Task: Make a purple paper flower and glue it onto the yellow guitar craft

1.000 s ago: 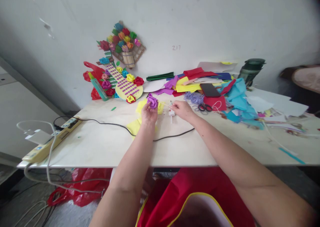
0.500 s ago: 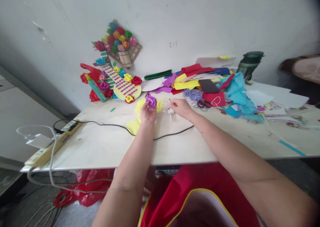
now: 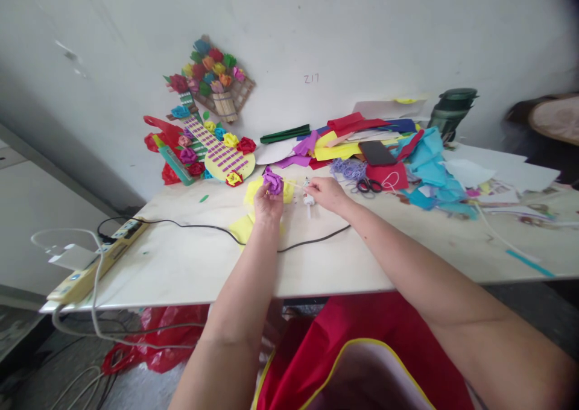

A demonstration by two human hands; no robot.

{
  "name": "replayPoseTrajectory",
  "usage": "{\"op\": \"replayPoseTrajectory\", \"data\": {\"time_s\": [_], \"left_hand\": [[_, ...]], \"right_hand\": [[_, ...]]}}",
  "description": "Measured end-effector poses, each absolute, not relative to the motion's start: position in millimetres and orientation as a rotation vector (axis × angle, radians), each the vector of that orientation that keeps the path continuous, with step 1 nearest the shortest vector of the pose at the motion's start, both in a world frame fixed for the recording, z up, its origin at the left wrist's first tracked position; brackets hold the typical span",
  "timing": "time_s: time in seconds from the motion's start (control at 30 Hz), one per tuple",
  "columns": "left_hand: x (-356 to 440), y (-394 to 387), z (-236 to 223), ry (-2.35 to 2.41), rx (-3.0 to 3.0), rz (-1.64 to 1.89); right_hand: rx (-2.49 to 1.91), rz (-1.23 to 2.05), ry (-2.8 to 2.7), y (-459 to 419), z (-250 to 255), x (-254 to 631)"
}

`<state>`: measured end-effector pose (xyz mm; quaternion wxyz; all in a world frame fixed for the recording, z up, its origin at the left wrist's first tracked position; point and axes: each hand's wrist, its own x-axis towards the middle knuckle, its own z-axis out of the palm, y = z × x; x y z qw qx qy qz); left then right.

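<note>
My left hand [image 3: 268, 204] is closed round a purple paper flower [image 3: 273, 180], held just above the white table [image 3: 190, 265]. My right hand [image 3: 326, 194] pinches a small white glue gun [image 3: 309, 199], whose thin tip points left at the flower. Yellow paper pieces [image 3: 244, 226] lie under and beside my left hand. The gun's black cord [image 3: 312, 241] runs across the table towards a power strip [image 3: 97, 259] at the left edge.
A paper guitar with flowers [image 3: 217, 151] and a flower basket [image 3: 219, 81] lean at the wall. Coloured paper sheets [image 3: 353, 138], scissors [image 3: 370, 186], a dark phone [image 3: 377, 153] and a green bottle [image 3: 452, 111] crowd the back right. Red bags lie under the table.
Both hands stay at the flower and glue gun with hardly any movement; the view has shifted slightly down and right.
</note>
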<state>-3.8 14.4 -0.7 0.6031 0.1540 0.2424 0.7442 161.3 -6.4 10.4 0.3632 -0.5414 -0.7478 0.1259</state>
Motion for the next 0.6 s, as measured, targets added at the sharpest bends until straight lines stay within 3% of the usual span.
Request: {"op": "replayPoseTrajectory", "data": {"time_s": [0.6], "left_hand": [[-0.8, 12.7, 1.3, 0.513, 0.230, 1.670]], "right_hand": [[-1.302, 0.422, -1.886, -3.3, 5.7, 157.7]]}}
